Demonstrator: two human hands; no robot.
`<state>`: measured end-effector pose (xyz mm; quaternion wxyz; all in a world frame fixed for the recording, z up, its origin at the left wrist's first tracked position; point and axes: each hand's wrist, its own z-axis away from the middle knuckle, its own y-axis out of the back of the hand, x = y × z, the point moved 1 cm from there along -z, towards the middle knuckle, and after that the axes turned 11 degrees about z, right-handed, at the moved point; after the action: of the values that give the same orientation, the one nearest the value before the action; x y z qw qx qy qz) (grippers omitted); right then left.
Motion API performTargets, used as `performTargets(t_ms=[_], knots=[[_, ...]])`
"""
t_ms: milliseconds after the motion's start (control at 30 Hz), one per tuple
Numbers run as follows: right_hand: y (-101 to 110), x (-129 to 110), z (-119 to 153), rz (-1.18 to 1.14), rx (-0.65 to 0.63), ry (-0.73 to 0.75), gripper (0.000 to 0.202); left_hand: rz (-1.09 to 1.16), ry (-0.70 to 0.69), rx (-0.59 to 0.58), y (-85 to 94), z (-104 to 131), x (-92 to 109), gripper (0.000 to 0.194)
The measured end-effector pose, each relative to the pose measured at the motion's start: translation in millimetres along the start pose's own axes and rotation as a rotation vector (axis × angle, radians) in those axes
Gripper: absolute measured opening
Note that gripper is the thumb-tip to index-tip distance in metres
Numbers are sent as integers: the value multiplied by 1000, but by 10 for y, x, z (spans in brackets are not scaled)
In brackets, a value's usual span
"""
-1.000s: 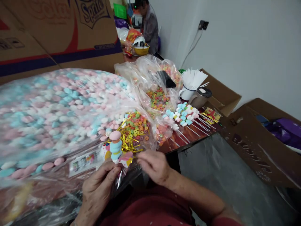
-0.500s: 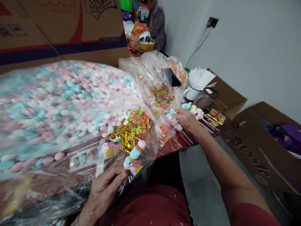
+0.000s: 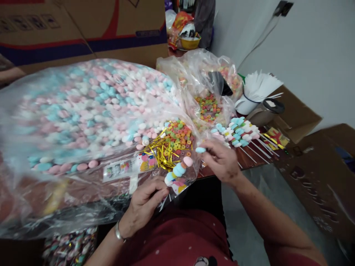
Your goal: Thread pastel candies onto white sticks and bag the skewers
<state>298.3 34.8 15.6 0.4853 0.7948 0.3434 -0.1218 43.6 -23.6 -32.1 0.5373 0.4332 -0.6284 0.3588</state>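
Observation:
My left hand (image 3: 148, 201) is closed on the lower end of a candy skewer (image 3: 179, 170), threaded with pink, blue and white marshmallows and ring pieces. Between the fingertips of my right hand (image 3: 222, 160) is a blue marshmallow (image 3: 200, 150), apart from the skewer. Coloured rings (image 3: 180, 136) and gold twist ties (image 3: 163, 157) lie just beyond the skewer. Several loaded skewers (image 3: 241, 132) rest on the table past my right hand. A large clear bag of pink, white and blue marshmallows (image 3: 111, 99) spreads across the left.
Behind the bags stands a big carton (image 3: 124, 33). A mug of white sticks (image 3: 246, 105) and a dark-lidded container (image 3: 266, 111) are at the right, near open boxes (image 3: 318, 177). Another person's arm (image 3: 11, 75) shows at the left edge.
My right hand has come back from the far skewers toward the held skewer, now with a blue marshmallow. The view has shifted, and another person's arm has appeared at the left.

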Motion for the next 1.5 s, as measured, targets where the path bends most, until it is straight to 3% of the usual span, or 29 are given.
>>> performTargets(t_ms=[167,533,800,1033,1200,1333,1500], knots=[[-247,-236,66,-149,-106,-58,16,20,11,7,47,42,-30,10],[-262,-274,31,-162,-132,119,21,40,-12,58,104,119,-43,12],[-324,-187,-40,-255,-289,194,20,-56,-25,18,179,98,-31,15],[-386,-231,17,-138,-198,390,24,-123,-95,46,175,98,-45,14],[-490,-253,36,-238,-176,345,22,-148,-134,80,191,94,-87,13],[-595,-268,51,-237,-168,398,22,-162,-123,128,222,104,-130,15],[-688,-270,39,-208,-160,288,22,-182,-120,92,206,97,-89,16]])
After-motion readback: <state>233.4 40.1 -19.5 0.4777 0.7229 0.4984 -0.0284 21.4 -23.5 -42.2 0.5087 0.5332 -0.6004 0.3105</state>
